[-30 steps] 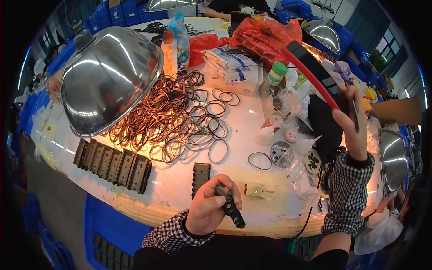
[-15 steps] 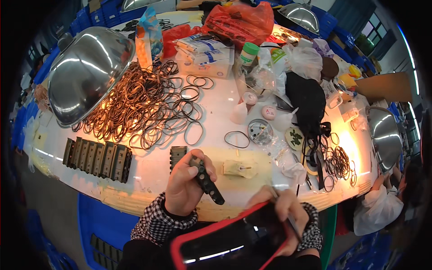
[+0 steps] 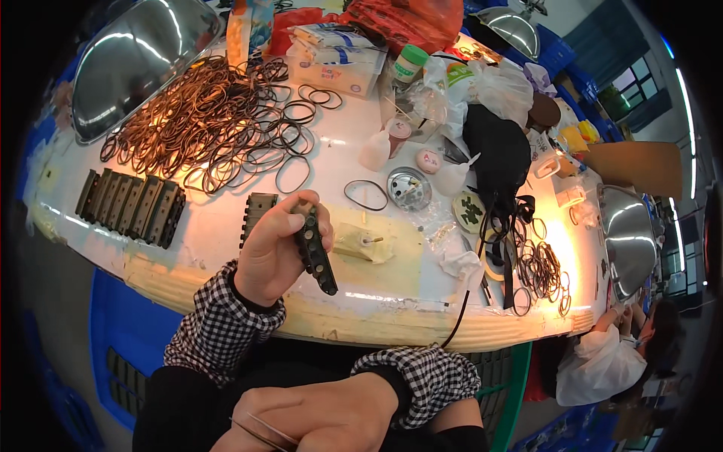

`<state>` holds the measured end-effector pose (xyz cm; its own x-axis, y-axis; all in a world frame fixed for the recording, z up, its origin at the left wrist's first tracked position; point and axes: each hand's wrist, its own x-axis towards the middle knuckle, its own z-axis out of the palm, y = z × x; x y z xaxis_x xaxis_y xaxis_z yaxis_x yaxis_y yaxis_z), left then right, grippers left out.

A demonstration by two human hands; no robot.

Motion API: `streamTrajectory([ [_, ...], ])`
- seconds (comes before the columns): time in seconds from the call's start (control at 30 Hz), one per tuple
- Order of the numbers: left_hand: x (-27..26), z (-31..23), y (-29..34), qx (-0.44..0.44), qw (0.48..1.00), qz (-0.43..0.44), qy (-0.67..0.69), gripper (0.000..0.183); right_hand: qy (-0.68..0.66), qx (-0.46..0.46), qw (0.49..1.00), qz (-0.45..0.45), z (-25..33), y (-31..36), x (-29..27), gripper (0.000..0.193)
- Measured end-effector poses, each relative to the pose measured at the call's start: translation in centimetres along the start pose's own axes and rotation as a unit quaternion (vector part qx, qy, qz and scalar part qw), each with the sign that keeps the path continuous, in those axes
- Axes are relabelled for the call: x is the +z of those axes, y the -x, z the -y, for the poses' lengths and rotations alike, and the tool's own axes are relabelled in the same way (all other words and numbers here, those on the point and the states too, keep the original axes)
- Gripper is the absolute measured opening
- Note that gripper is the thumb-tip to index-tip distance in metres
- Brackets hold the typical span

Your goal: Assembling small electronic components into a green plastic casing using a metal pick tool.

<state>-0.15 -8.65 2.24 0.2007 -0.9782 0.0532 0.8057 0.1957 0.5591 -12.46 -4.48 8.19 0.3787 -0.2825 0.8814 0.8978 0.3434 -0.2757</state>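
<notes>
My left hand [image 3: 265, 252] is raised over the table's near edge, its fingers closed round a dark green slotted strip [image 3: 316, 260] with round holes along one face. Down at my lap, my right hand [image 3: 324, 410] is closed on thin metal tweezers [image 3: 265, 432], whose two prongs show past the fingers. Just right of the strip, a small tape-covered block [image 3: 360, 242] with a short pin lies on a yellowish patch. Behind my left hand lies another ridged green strip [image 3: 258, 207], partly covered. Several similar strips [image 3: 132, 207] form a row at the left.
A heap of dark rubber rings [image 3: 203, 124] spreads under a metal lamp shade [image 3: 135, 64]. Along the right are a metal dish [image 3: 409, 188], a black cloth bag [image 3: 497, 151] and more rings [image 3: 538, 260]. Blue [image 3: 113, 331] and green [image 3: 520, 384] crates stand below.
The red-cased phone has left view. My right hand has dropped toward my lap with the tweezers. My left hand has shifted left and up in view, still gripping the strip.
</notes>
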Motion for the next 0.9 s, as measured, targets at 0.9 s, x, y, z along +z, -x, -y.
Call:
streamTrajectory([
  [0.9, -2.1, 1.4, -1.0, -0.032, 0.994, 0.104, -0.003, 0.030, -0.064, 0.110, 0.985, 0.115, 1.5, 1.2, -4.3, 0.030],
])
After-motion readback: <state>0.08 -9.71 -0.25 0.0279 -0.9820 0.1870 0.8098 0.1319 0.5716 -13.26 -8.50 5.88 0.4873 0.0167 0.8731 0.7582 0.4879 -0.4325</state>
